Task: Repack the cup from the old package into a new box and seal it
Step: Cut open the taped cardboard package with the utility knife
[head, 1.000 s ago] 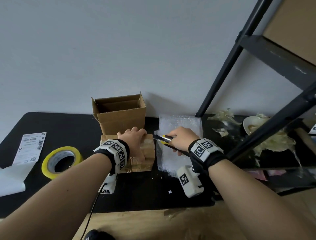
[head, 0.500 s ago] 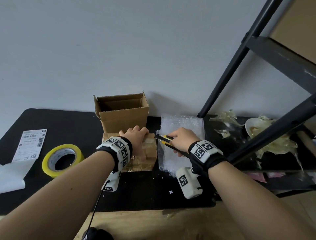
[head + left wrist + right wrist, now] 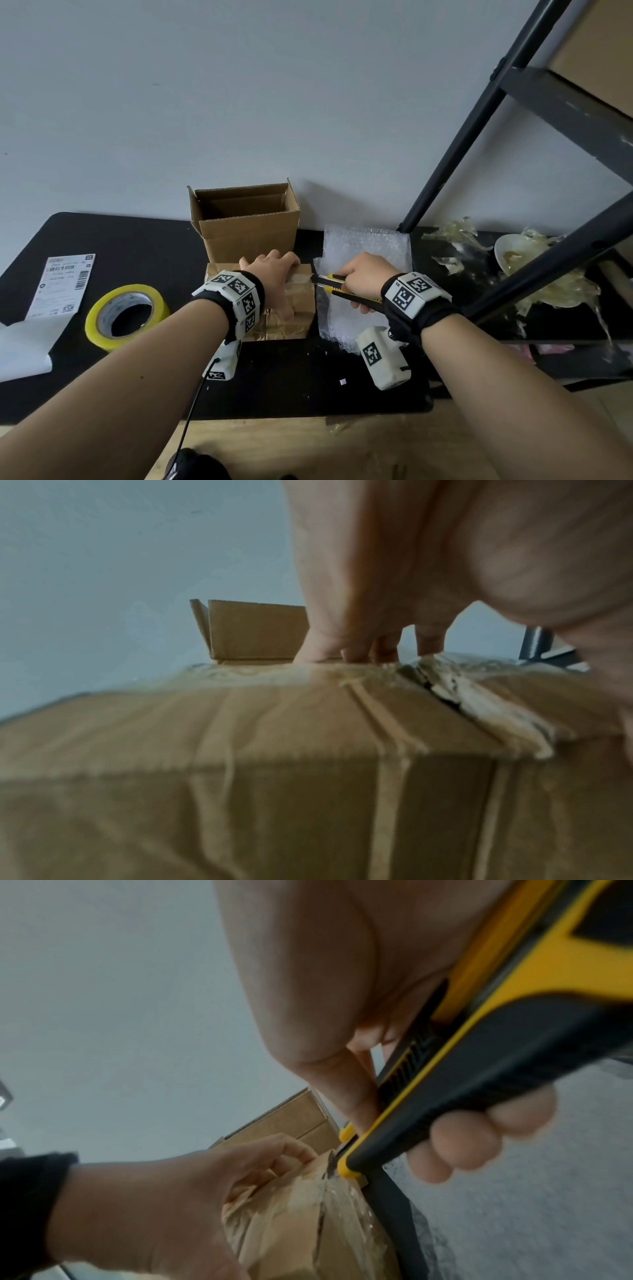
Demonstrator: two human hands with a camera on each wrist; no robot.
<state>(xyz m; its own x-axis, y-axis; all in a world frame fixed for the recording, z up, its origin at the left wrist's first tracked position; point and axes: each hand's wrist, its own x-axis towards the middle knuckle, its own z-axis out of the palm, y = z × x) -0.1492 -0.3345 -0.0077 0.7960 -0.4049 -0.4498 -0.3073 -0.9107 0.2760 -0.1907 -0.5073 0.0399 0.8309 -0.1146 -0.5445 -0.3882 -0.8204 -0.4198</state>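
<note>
While the left hand [image 3: 274,270] lies flat on the taped, crumpled brown cardboard package [image 3: 294,308], steadying it, the right hand [image 3: 364,279] stays wrapped round a yellow-and-black utility knife [image 3: 334,281], tip at the package's right edge. Tape partly slit; package unopened, cup unseen, presumably inside. Open brown cardboard box [image 3: 245,222], bubble wrap sheet [image 3: 368,246] and yellow tape roll [image 3: 125,313] wait on the black desk [image 3: 137,240]. Unpacking, repacking, sealing remain.

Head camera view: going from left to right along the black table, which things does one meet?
White shipping label → yellow tape roll → taped brown old package under the left hand → yellow-black utility knife in the right hand → crumpled clear tape scraps.
</note>
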